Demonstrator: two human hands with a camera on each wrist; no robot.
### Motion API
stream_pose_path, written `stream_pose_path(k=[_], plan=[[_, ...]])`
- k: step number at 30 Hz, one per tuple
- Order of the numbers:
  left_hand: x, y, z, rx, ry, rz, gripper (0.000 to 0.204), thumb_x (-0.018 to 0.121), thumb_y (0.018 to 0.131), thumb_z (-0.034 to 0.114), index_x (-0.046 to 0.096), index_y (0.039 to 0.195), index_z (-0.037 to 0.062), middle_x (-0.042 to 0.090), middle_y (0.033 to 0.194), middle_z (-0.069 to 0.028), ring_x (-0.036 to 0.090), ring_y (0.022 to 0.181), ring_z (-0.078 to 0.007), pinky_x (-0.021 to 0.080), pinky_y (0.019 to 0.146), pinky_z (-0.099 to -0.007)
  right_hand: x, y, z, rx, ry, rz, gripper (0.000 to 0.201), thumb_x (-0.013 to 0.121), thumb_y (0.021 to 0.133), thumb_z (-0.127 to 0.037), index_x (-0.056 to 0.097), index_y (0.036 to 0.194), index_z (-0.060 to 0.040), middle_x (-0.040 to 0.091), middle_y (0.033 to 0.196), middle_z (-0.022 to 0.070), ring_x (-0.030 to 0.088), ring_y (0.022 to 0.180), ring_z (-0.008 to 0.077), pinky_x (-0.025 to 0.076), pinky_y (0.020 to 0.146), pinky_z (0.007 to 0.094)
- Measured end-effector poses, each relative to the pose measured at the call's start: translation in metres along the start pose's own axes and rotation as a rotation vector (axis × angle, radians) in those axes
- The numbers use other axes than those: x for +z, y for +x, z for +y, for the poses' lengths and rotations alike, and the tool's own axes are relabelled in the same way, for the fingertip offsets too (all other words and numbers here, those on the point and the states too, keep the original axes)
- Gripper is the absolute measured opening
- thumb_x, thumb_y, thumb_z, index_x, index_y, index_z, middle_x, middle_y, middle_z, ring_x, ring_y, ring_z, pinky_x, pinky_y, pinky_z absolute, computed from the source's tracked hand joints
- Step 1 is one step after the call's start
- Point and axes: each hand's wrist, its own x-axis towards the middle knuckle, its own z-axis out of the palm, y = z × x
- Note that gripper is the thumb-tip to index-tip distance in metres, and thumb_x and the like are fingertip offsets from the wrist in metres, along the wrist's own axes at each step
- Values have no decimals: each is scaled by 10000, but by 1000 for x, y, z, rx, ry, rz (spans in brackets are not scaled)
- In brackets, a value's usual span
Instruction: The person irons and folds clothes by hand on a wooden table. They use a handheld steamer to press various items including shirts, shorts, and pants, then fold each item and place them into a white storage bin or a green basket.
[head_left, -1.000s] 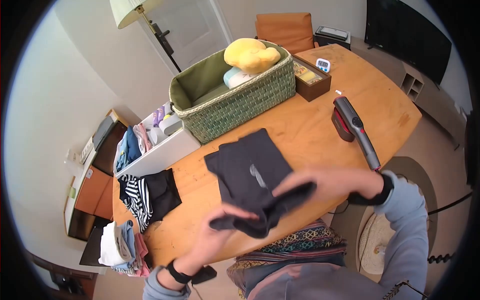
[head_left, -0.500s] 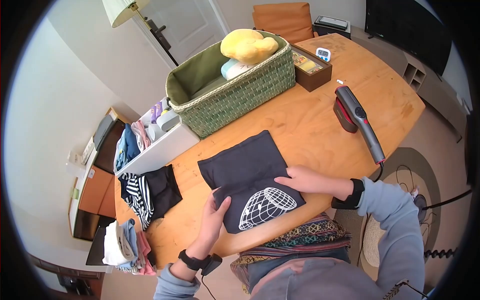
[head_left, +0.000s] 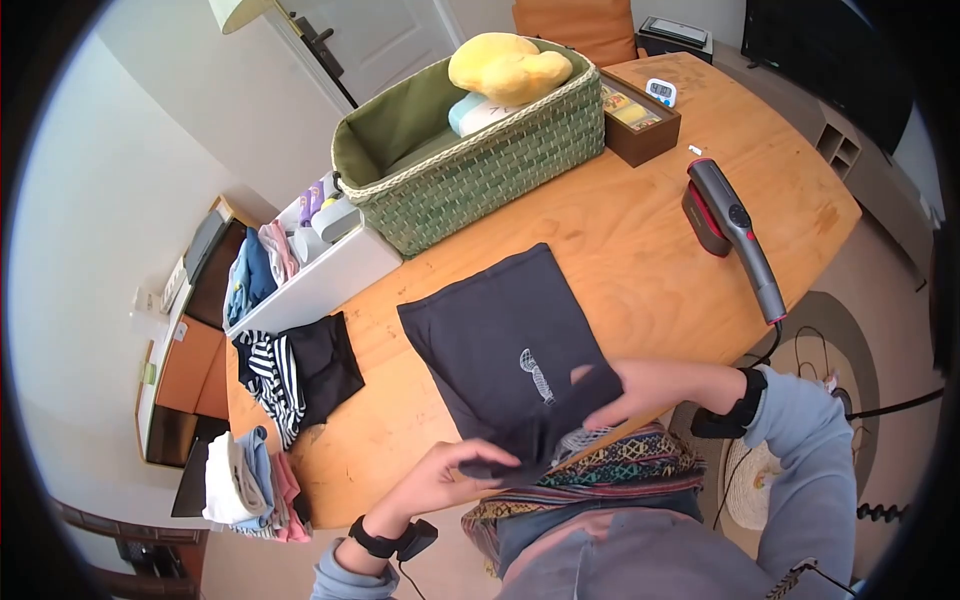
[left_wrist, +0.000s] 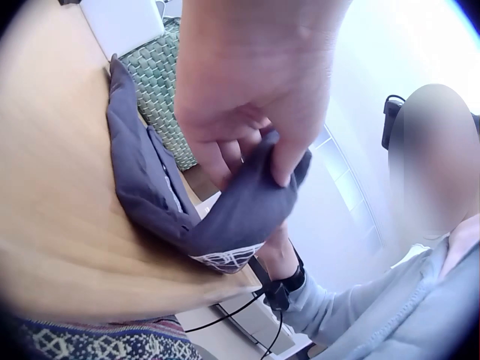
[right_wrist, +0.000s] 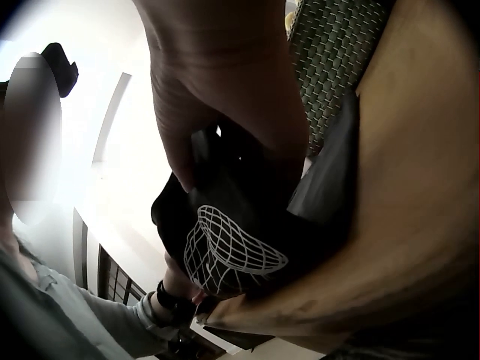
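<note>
A dark garment (head_left: 490, 320) lies over the near side of the table, a small white print on its upper face. My left hand (head_left: 450, 475) pinches its near left edge between thumb and fingers, which the left wrist view shows closely on the bunched cloth (left_wrist: 244, 199). At the near right edge my right hand (head_left: 645, 388) grips the cloth, its fingers partly covered by the fabric. Between the hands the near edge is raised and curls up at the table's front edge. A white grid print (right_wrist: 232, 251) shows on the lifted part in the right wrist view.
A green woven basket (head_left: 480, 180) with a yellow plush toy (head_left: 510, 70) stands behind the garment. Right of it lies a handheld steamer (head_left: 735, 225) with a cord. At left are a white bin (head_left: 320, 285), striped and black clothes (head_left: 320, 370), and folded clothes (head_left: 240, 480).
Half a second ago the near part lay flat with its large grid print showing. Now both hands have lifted and curled that edge toward the body, and the smaller print shows.
</note>
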Motion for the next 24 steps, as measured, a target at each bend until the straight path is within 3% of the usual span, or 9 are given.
stream_pose_path(k=[2, 5, 8, 10, 14, 15, 19, 21, 24], plan=[[-3, -2, 0, 16, 13, -88, 348, 620, 749, -60, 632, 1087, 20, 656, 1081, -87, 622, 999, -176, 480, 852, -273, 8, -1, 5, -206, 289, -222, 198, 652, 838, -64, 529, 988, -23, 597, 1177, 72, 512, 1038, 82, 403, 887, 226], [-3, -3, 2, 73, 7, -267, 402, 627, 738, -64, 624, 1128, 37, 660, 1069, -82, 640, 965, -221, 484, 862, -305, 18, -14, 9, -74, 391, -388, 172, 617, 853, 1, 457, 913, -19, 581, 1203, 107, 465, 1210, 150, 381, 946, 281], [-7, -3, -3, 98, 67, -145, 338, 635, 779, -34, 630, 1109, 37, 657, 1075, -72, 641, 881, -156, 495, 760, -264, 24, -18, 12, 127, 271, -377, 183, 621, 859, -24, 457, 941, -19, 580, 1166, 84, 471, 1200, 140, 388, 887, 263], [-6, -2, -4, 27, 32, -40, 298, 636, 798, -20, 635, 1091, 36, 656, 1067, -53, 609, 806, -100, 469, 684, -227, 28, -17, 14, 42, 398, -172, 178, 642, 843, -61, 520, 971, -41, 476, 851, -29, 453, 854, 42, 374, 733, 226], [2, 1, -5, -67, -171, 237, 232, 626, 828, -5, 640, 1055, 42, 647, 1031, 4, 468, 643, 29, 349, 519, -147, 30, -9, -8, 5, 567, -118, 549, 653, 835, -72, 379, 1310, -68, 575, 1197, 56, 513, 1076, 107, 391, 933, 267], [3, 1, -5, -69, -169, 236, 232, 626, 828, -5, 640, 1055, 42, 647, 1031, 4, 468, 643, 29, 349, 519, -147, 26, -6, -3, -24, 500, -201, 760, 657, 831, -75, 193, 1432, -105, 502, 1337, 118, 473, 1199, 158, 356, 1014, 301], [8, -3, -7, -68, -166, 267, 269, 622, 813, -20, 632, 1073, 47, 643, 1032, 14, 470, 650, 30, 352, 520, -140, 35, -1, -17, -165, 227, -49, 773, 666, 816, -80, 216, 1444, -81, 494, 1336, 154, 535, 1144, 186, 416, 969, 306], [12, -5, 1, -85, -166, 269, 277, 620, 804, -29, 631, 1071, 44, 646, 1039, 5, 507, 683, 26, 370, 532, -137, 41, 3, -25, -134, -79, 6, 605, 636, 819, -49, 396, 1375, -76, 549, 1284, 125, 570, 1106, 190, 444, 937, 308], [12, -6, 12, -26, -154, 218, 293, 621, 773, -54, 638, 1055, 26, 660, 1037, -35, 597, 793, -34, 452, 626, -164, 42, 7, -19, -5, -107, -130, 468, 603, 812, -12, 533, 1270, -72, 606, 1208, 97, 592, 1074, 181, 455, 911, 302]])
